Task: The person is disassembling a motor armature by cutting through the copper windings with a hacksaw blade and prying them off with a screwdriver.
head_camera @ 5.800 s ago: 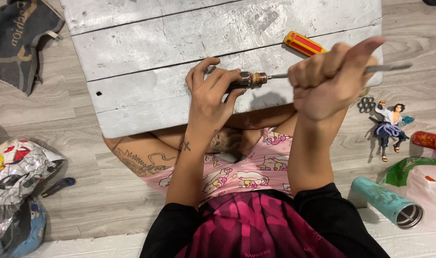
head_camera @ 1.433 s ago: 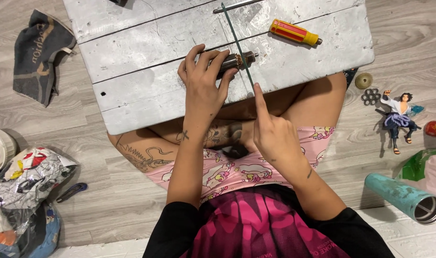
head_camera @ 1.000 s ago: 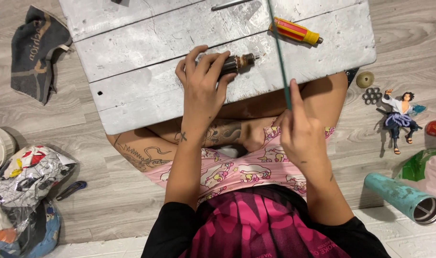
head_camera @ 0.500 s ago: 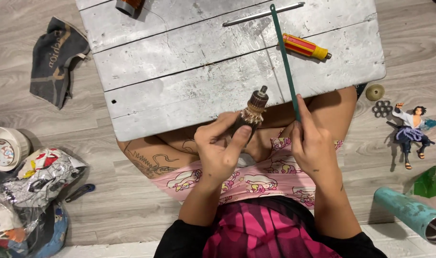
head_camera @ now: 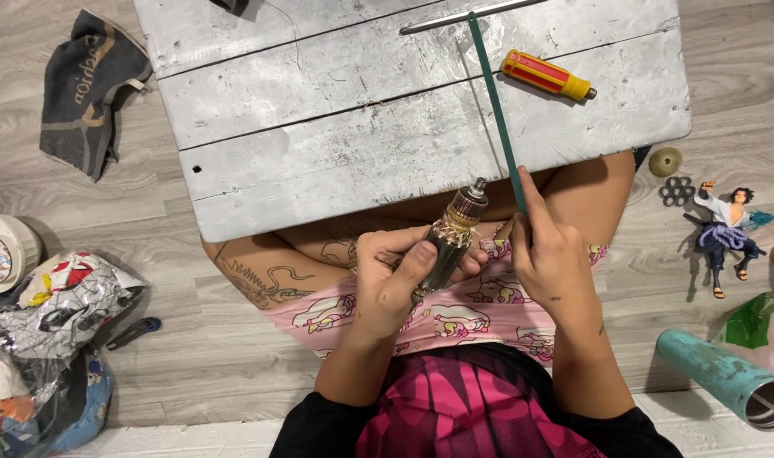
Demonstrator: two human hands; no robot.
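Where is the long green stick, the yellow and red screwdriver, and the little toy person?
Long green stick [head_camera: 494,102], head view: middle of its thin shaft, above the board.
Yellow and red screwdriver [head_camera: 546,75], head view: middle of its handle.
Toy figure [head_camera: 724,233], head view: its body, on the floor.

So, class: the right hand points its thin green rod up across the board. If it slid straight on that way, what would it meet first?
Probably the grey metal rod lying across the board's far end; the green rod's tip nearly touches it, though height is unclear. The right hand passes left of the screwdriver.
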